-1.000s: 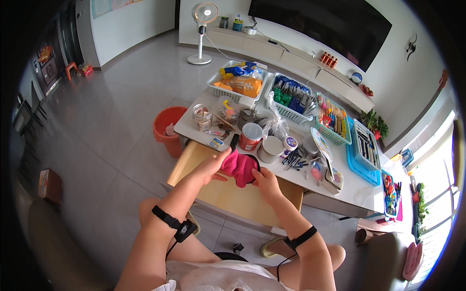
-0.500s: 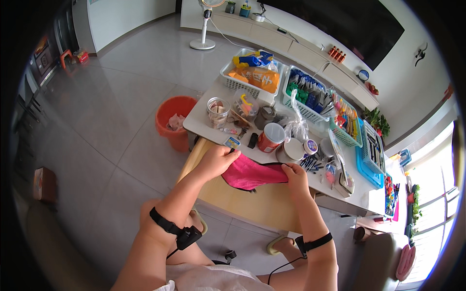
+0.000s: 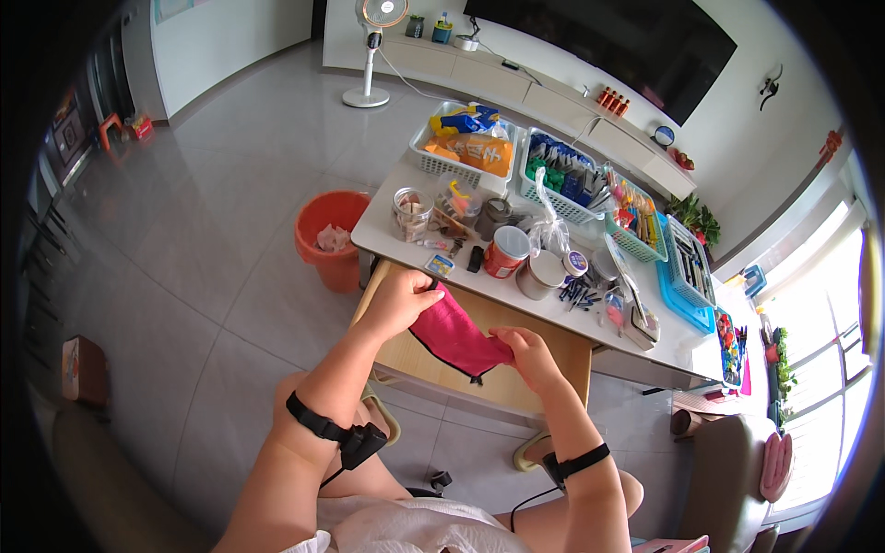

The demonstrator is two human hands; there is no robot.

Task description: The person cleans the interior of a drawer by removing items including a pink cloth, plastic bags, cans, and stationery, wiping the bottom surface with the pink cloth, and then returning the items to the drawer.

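Note:
A bright pink cloth (image 3: pixel 456 339) with black edging hangs between my two hands, over an open light-wood drawer (image 3: pixel 550 355). My left hand (image 3: pixel 401 302) pinches its upper left corner between thumb and fingers. At the right end, my right hand (image 3: pixel 530 355) grips the cloth with closed fingers. The cloth sags, and its lower black edge dips toward the drawer. Just beyond my left hand, a small blue and yellow packet (image 3: pixel 440 265) lies on the table's near edge.
On the white table (image 3: pixel 380 226) stand a glass jar (image 3: pixel 412 214), a red tub with a pale lid (image 3: pixel 507 252), a round tin (image 3: pixel 541 276) and several filled baskets (image 3: pixel 560 177). An orange bin (image 3: pixel 323 267) holding crumpled tissue stands left of the table. Beyond are a fan (image 3: pixel 367 96) and a low cabinet (image 3: pixel 502 83).
My right hand has moved left and lower, closer to my left hand. The cloth, stretched wide before, now slants down and sags more. The view has shifted slightly.

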